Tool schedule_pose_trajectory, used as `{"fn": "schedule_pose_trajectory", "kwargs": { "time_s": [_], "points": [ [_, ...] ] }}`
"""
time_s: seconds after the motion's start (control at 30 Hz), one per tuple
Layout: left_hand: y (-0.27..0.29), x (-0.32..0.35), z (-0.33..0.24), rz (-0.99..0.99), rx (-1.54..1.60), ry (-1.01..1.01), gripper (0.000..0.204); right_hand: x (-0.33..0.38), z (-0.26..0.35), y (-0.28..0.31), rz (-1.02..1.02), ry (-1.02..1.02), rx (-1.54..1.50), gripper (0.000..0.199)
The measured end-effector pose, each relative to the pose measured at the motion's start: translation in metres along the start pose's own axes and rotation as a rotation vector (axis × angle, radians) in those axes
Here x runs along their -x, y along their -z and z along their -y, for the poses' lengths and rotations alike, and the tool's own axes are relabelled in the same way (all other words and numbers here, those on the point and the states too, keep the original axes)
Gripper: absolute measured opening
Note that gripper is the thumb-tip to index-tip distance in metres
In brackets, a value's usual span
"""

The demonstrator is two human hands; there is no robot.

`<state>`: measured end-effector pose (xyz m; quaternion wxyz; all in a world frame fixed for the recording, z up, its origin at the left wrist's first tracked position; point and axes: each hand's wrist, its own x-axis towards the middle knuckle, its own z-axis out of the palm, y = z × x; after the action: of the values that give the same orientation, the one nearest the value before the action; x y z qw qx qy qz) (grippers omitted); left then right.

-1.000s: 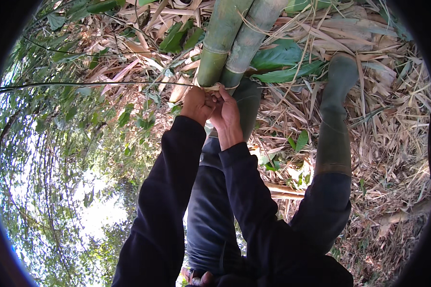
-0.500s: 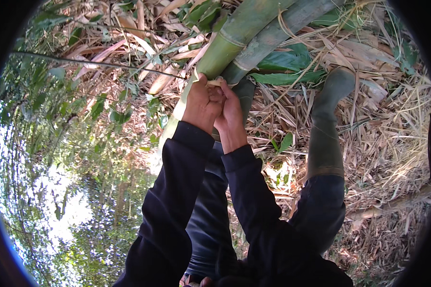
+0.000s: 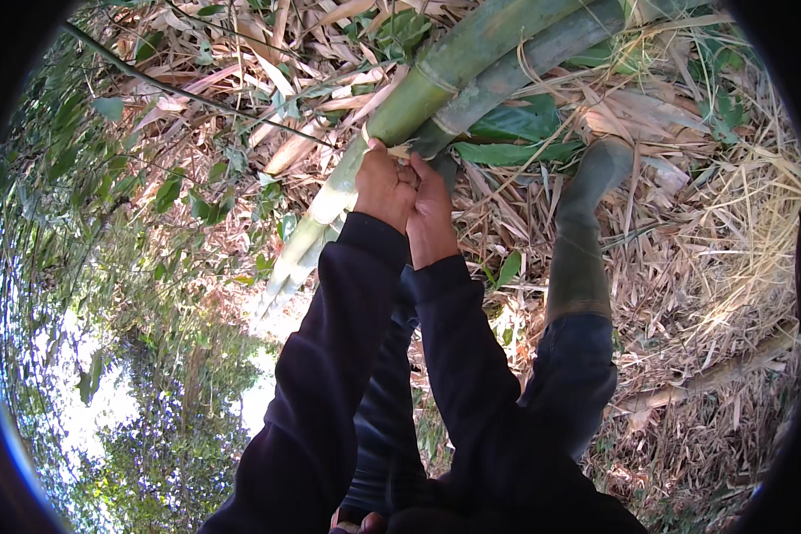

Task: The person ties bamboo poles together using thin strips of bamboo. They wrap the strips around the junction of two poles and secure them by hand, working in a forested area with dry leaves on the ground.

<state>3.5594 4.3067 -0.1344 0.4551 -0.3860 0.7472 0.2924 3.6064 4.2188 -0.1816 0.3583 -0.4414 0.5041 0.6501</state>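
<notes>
Outdoors, ground w/ dry leaf litter. Left hand, right hand clenched together, prob. gripping bamboo stalk.

Dark navy long sleeves to wrists — dark trousers, olive-green rubber boot; hands bare.

Dry leaf litter, green rubber boot, thin branch

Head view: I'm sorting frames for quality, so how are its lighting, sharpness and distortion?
Head view: a black fisheye rim rings the picture; the sky lower left is blown out white; the left hand, right hand and green bamboo stalk are sharp in patchy sunlight; the dark sleeves lose detail in shade.
</notes>
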Motion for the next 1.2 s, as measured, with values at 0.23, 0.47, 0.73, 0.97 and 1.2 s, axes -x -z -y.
{"fn": "schedule_pose_trajectory", "kwargs": {
  "time_s": [0.23, 0.47, 0.73, 0.97, 1.2],
  "points": [
    [0.001, 0.001, 0.02, 0.065, -0.117, -0.166, 0.038, 0.011, 0.005, 0.002, -0.012, 0.268, 0.393, 0.02],
    [0.003, -0.006, 0.009, 0.077, 0.086, -0.07, 0.037, 0.041, 0.052, -0.06, -0.042, 0.678, 1.641, 0.022],
    [0.019, 0.011, -0.011, 0.107, -0.222, 0.0, 0.031, 0.039, 0.045, -0.075, 0.032, 0.715, 1.94, 0.017],
    [0.042, -0.001, -0.023, 0.176, -0.384, -0.201, 0.029, 0.044, 0.054, -0.093, 0.447, 0.849, 2.247, 0.01],
    [0.042, -0.004, -0.015, 0.237, -0.306, -0.208, 0.028, 0.048, 0.055, -0.124, 0.762, 0.951, 2.559, 0.006]
  ]
}}
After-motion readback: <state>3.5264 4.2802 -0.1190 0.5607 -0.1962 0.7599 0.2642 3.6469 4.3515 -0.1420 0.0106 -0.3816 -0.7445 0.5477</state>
